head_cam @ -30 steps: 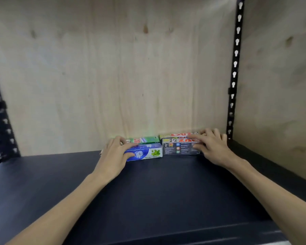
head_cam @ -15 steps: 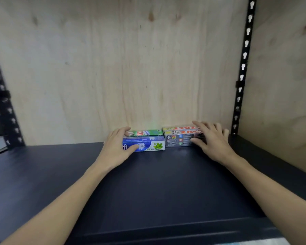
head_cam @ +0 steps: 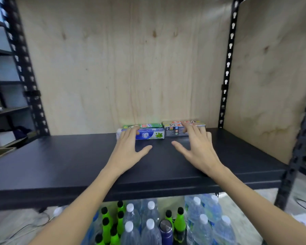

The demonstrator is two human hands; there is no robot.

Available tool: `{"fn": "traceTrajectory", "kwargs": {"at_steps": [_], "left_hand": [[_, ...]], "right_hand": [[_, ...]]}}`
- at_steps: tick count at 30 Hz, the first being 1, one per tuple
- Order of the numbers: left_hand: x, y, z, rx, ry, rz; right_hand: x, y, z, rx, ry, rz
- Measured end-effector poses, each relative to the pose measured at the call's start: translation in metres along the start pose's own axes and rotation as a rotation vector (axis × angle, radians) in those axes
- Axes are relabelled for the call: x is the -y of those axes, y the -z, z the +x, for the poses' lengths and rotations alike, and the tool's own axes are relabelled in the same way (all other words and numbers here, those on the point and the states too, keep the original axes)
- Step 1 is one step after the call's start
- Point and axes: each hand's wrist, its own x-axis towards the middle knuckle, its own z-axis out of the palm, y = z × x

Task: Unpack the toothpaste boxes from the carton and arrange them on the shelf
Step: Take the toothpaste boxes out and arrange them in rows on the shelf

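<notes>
resting at the back of the dark shelf (head_cam: 78,156), against the plywood wall (head_cam: 131,68), the blue toothpaste box (head_cam: 149,134) lies just beside the grey toothpaste box (head_cam: 175,130), a green box (head_cam: 148,125) and a red-lettered box (head_cam: 177,123) behind them. the left hand (head_cam: 128,150) and right hand (head_cam: 200,149) are spread flat with straight fingers, holding nothing, fingertips reaching the boxes. water bottles (head_cam: 149,225) and green bottles (head_cam: 179,221) stand below.
</notes>
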Motion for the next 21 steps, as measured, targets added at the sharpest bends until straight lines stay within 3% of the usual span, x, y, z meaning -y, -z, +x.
{"fn": "traceTrajectory", "kwargs": {"at_steps": [6, 10, 12, 15, 21], "left_hand": [[-0.048, 0.028, -0.058, -0.011, 0.084, -0.098], [-0.078, 0.029, -0.137, -0.174, 0.073, -0.106], [-0.083, 0.021, -0.182, -0.24, 0.09, -0.128], [-0.074, 0.002, -0.248, -0.195, 0.217, -0.183], [-0.037, -0.047, -0.367, -0.055, 0.492, -0.133]], "right_hand": [[0.054, 0.026, -0.067, -0.001, -0.09, 0.223], [0.093, 0.027, -0.132, -0.136, -0.172, 0.303], [0.109, 0.021, -0.166, -0.127, -0.212, 0.347], [0.129, 0.004, -0.22, -0.111, -0.27, 0.389], [0.147, -0.052, -0.338, 0.093, -0.47, 0.424]]}}
